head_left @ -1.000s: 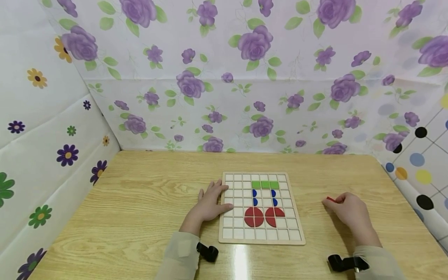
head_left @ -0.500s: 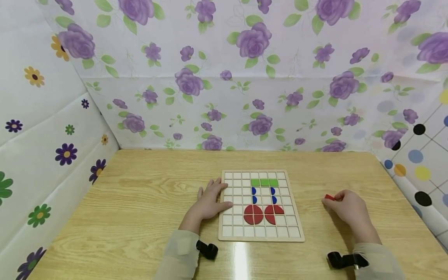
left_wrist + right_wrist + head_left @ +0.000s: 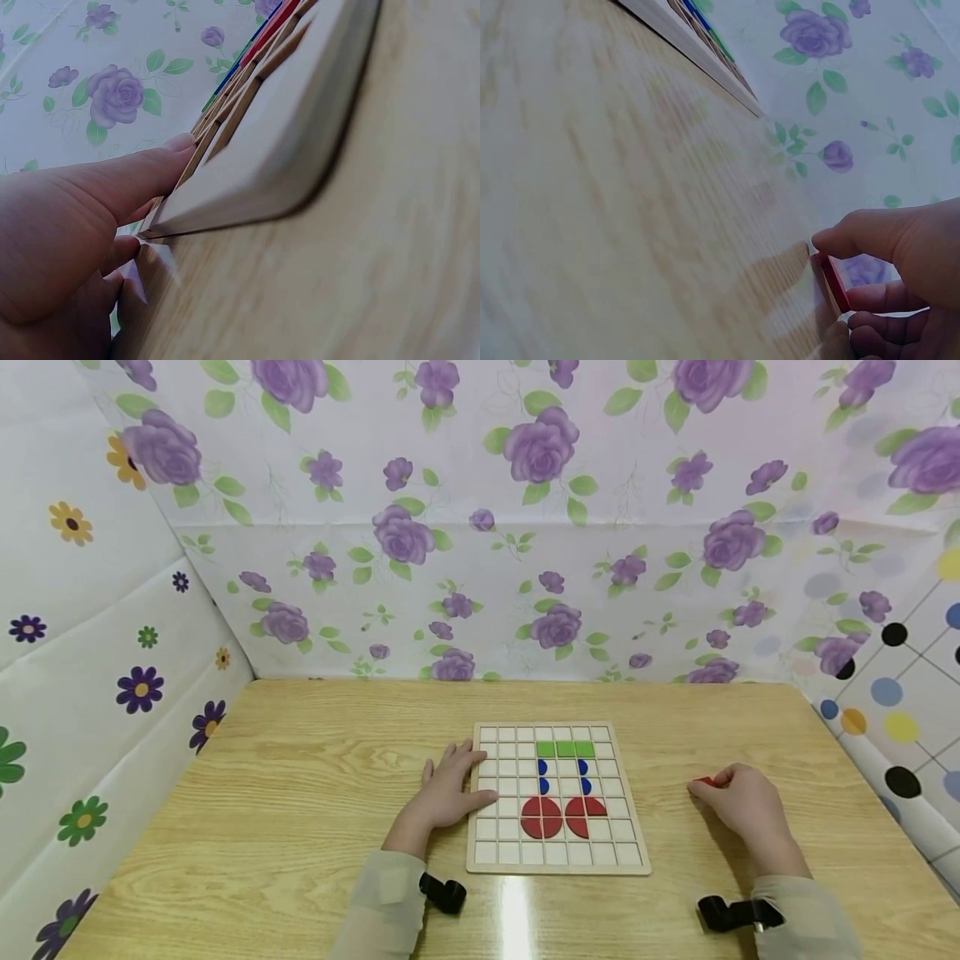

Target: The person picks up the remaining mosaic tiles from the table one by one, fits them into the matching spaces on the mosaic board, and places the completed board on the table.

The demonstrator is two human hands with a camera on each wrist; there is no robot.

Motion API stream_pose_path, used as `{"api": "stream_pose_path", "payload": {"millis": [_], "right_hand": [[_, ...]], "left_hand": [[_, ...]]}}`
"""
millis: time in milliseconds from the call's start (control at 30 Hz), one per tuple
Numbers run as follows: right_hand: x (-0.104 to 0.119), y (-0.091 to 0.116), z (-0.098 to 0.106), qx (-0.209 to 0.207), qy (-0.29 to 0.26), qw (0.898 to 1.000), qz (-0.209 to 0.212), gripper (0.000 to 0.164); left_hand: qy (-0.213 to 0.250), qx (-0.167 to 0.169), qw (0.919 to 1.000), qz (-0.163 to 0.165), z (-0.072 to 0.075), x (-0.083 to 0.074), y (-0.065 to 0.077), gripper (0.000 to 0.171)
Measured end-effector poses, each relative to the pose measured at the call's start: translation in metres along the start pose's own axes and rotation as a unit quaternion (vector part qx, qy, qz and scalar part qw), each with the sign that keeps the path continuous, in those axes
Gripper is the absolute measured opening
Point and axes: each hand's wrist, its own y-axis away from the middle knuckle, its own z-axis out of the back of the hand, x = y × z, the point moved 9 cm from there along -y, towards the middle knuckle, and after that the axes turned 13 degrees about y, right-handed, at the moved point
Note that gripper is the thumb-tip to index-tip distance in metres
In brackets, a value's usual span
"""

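Observation:
A wooden grid board [image 3: 558, 869] lies flat on the table in the head view. My left hand [image 3: 446, 795] rests at its left edge, thumb and a finger lying over the rim with the fingers extended. Right of the board, my right hand [image 3: 748, 806] pinches a small red piece [image 3: 835, 283] between thumb and fingers, low over the tabletop. Part of that piece is hidden by the fingers. Set in the grid are green squares [image 3: 565, 749], small blue half-rounds [image 3: 543, 767], a full red circle [image 3: 542, 818] of quarter pieces and a three-quarter red circle [image 3: 577, 808].
The wood-grain table [image 3: 330, 752] ends at a flowered cloth [image 3: 487, 602] behind it. Patterned cloths also hang at both sides. Each wrist carries a black camera mount [image 3: 444, 893] over a beige sleeve [image 3: 386, 902].
The red piece has turned in my right fingers, showing more of its face half a second ago than now. My left hand stays on the board's edge. The head view has shifted slightly.

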Motion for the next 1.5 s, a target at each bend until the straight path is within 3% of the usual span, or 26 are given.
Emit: {"api": "stream_pose_path", "payload": {"millis": [367,600,767,867,1100,1500], "right_hand": [[0.014,0.002,0.001,0.003,-0.004,0.998,0.064,0.038],[0.022,0.004,-0.001,0.013,-0.007,0.996,0.09,0.045],[0.034,0.005,-0.001,0.009,-0.018,0.99,0.136,0.031],[0.038,0.005,-0.001,0.014,-0.03,0.988,0.153,0.032],[0.025,0.005,-0.002,0.033,-0.016,0.994,0.106,0.053],[0.019,0.004,-0.002,0.034,0.001,0.996,0.088,0.049]], "left_hand": [[0.001,0.001,1.0,0.001,0.001,-0.002,0.001,0.069],[0.0,0.001,1.0,0.0,0.001,-0.002,0.001,0.069],[-0.001,0.001,1.0,0.0,0.001,-0.003,0.002,0.069],[-0.002,0.001,1.0,-0.001,0.001,-0.003,0.002,0.069],[-0.001,0.001,1.0,-0.002,0.002,-0.004,0.002,0.068],[-0.001,0.004,1.0,-0.002,0.0,-0.003,0.001,0.068]]}}
